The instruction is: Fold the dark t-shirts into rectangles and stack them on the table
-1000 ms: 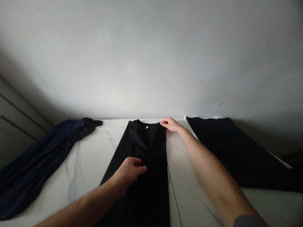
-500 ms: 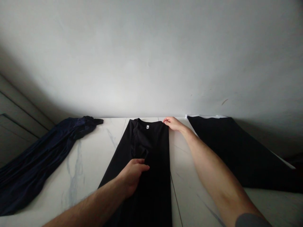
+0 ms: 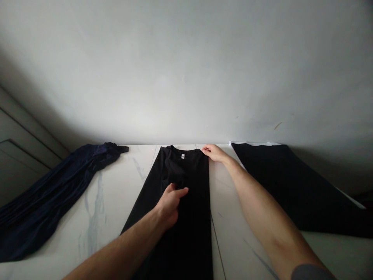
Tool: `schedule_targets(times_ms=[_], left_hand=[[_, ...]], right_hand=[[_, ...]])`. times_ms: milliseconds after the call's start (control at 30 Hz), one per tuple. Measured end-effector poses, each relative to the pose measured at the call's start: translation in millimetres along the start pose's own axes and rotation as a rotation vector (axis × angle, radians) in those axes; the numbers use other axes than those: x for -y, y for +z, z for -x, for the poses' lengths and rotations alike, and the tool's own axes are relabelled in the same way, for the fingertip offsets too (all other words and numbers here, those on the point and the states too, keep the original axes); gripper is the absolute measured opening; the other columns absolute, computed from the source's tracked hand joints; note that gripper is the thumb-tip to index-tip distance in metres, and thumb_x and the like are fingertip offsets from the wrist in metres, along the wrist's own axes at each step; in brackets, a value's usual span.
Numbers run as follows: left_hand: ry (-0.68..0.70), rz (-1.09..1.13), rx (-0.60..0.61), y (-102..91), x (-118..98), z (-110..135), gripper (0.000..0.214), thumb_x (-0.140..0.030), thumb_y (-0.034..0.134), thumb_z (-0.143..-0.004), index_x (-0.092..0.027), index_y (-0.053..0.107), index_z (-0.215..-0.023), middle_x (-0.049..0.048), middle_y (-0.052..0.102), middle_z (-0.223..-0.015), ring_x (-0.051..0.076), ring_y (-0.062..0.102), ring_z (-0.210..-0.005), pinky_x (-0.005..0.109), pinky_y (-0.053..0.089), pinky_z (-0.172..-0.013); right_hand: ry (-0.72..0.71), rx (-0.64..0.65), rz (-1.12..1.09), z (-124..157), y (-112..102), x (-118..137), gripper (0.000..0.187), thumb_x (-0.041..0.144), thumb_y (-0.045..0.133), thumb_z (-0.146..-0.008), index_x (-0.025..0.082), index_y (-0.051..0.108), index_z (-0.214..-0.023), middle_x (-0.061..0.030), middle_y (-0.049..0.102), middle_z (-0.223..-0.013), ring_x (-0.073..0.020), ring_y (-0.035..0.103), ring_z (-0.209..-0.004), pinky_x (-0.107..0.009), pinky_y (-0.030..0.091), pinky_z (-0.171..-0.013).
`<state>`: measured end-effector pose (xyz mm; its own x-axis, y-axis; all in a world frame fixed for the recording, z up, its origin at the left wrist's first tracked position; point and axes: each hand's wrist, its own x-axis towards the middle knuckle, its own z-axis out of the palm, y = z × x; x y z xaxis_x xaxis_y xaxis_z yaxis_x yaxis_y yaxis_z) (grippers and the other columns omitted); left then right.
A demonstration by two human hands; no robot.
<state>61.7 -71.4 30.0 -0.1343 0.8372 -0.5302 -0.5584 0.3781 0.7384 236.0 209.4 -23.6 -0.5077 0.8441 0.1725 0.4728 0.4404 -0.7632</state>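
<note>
A black shirt (image 3: 192, 217) lies lengthwise on the white table, its neckline at the far end with a small white label (image 3: 183, 156) inside. My left hand (image 3: 170, 206) is over the middle of the shirt, thumb and fingers closed on a bunched fold of its cloth; the fingertips are partly hidden. At the far right corner of the shirt, by the neckline, my right hand (image 3: 214, 152) pinches the edge between thumb and fingers.
A dark navy garment (image 3: 58, 194) stretches along the left of the marble-patterned table (image 3: 113, 202). To the right lies a flat black cloth piece (image 3: 294, 186) with white edges. A grey wall (image 3: 186, 77) rises behind the table's far edge.
My left hand has moved forward and slightly right, bunching the black cloth toward the neckline. My right hand stays at the corner of the shirt.
</note>
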Motion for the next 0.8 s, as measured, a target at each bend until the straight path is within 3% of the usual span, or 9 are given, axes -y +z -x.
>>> schedule_targets(times_ms=[133,333,400,533,633,800], left_hand=[[0.17,-0.054,0.07,3.8,-3,6,0.049,-0.007,0.073,-0.071,-0.02,0.064,-0.118,0.0056,0.076,-0.108,0.023,0.072,-0.102,0.036,0.055,-0.096],[0.245,-0.138,0.183,17.3,-11,11,0.075,-0.017,0.084,-0.068,-0.024,0.056,-0.136,0.0064,0.075,-0.11,0.025,0.072,-0.101,0.038,0.056,-0.093],[0.258,-0.163,0.115,21.0,-16,4,0.089,-0.021,0.088,-0.067,-0.025,0.047,-0.146,0.0076,0.075,-0.109,0.026,0.073,-0.096,0.039,0.057,-0.089],[0.291,-0.302,-0.139,20.7,-29,-16,0.102,-0.026,0.092,-0.067,-0.018,0.037,-0.153,0.0132,0.072,-0.114,0.025,0.071,-0.098,0.036,0.055,-0.089],[0.392,-0.489,-0.217,12.3,-36,-23,0.092,-0.023,0.087,-0.072,-0.019,0.04,-0.151,0.0113,0.072,-0.112,0.022,0.071,-0.093,0.032,0.054,-0.085],[0.551,-0.918,-0.323,-11.1,-38,-21,0.056,-0.021,0.071,-0.083,-0.022,0.055,-0.137,0.0039,0.072,-0.093,0.019,0.069,-0.082,0.029,0.053,-0.077]], right_hand=[[0.057,0.0,-0.037,1,1,1,0.013,0.028,0.074,-0.079,0.017,0.07,-0.086,-0.0031,0.072,-0.077,-0.0165,0.064,-0.072,-0.026,0.049,-0.069],[0.071,-0.005,-0.061,3,1,0,0.02,0.024,0.08,-0.073,0.017,0.07,-0.089,-0.0023,0.071,-0.077,-0.0153,0.063,-0.071,-0.025,0.05,-0.068],[0.061,-0.004,-0.065,2,1,-2,0.021,0.024,0.08,-0.072,0.017,0.07,-0.089,-0.0028,0.071,-0.078,-0.0153,0.063,-0.071,-0.026,0.05,-0.068],[0.043,-0.015,-0.061,1,2,-4,0.02,0.023,0.08,-0.072,0.016,0.07,-0.088,-0.0032,0.072,-0.078,-0.0152,0.063,-0.07,-0.027,0.05,-0.069],[0.04,-0.013,-0.057,1,1,-5,0.02,0.023,0.08,-0.072,0.016,0.071,-0.089,-0.0035,0.072,-0.08,-0.0153,0.064,-0.072,-0.026,0.051,-0.069],[0.033,-0.016,-0.068,-1,2,-9,0.022,0.025,0.084,-0.069,0.018,0.071,-0.086,-0.0031,0.073,-0.08,-0.0153,0.064,-0.072,-0.026,0.052,-0.068]])
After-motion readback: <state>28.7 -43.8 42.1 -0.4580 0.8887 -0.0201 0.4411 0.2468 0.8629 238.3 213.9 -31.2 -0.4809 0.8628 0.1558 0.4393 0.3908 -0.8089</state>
